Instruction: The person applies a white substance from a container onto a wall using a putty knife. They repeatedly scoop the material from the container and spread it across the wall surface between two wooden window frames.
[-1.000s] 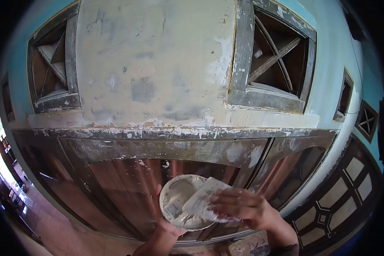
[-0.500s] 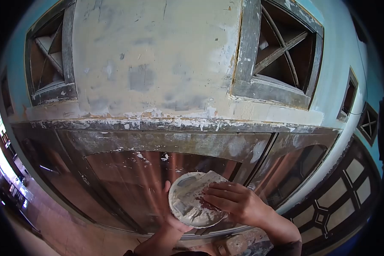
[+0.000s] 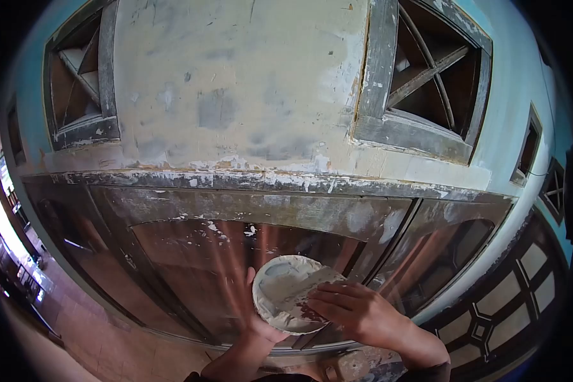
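Observation:
My left hand [image 3: 261, 328] is wrapped round the lower left side of a round, pale bowl [image 3: 256, 298], with its thumb up along the rim. Inside lies off-white, creamy putty [image 3: 279, 300], smeared over the bottom and walls. My right hand [image 3: 356, 311] grips a putty knife [image 3: 312, 286], its fingers flat over a blade spotted reddish brown. The blade rests in the right part of the bowl. Its handle is hidden under my palm.
Ahead stands a patched wall [image 3: 235, 95] between two wooden vents with crossed bars [image 3: 430, 67]. Below runs a chipped ledge [image 3: 267, 181] over glazed wooden doors [image 3: 267, 207]. A dark patterned grille [image 3: 484, 325] stands at the right. Tiled floor [image 3: 89, 318] shows at the left.
The putty knife has moved down and right in the bowl, and its blade no longer sticks up past the top rim. More putty surface shows at upper left. The view has shifted slightly.

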Action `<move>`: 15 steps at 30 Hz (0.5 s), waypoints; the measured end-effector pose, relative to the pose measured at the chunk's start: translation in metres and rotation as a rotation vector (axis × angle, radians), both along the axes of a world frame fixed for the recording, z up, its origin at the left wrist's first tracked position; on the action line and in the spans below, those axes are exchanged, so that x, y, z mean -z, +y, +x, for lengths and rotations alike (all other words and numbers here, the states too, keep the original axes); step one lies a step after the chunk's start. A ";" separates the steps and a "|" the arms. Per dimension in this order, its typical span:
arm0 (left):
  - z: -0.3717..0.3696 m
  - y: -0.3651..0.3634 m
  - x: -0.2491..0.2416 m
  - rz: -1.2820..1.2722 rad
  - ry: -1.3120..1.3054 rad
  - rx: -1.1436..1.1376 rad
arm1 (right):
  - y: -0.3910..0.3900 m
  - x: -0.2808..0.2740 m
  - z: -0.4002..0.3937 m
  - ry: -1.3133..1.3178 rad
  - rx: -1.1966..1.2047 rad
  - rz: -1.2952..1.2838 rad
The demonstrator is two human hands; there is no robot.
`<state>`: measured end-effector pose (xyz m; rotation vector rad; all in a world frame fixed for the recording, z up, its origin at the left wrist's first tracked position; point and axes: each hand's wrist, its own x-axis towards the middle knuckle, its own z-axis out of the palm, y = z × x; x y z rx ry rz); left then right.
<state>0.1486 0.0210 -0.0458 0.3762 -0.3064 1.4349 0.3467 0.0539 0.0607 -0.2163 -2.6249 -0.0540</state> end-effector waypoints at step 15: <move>-0.012 0.005 0.007 -0.013 0.094 -0.202 | -0.011 -0.023 0.025 -0.023 0.040 -0.034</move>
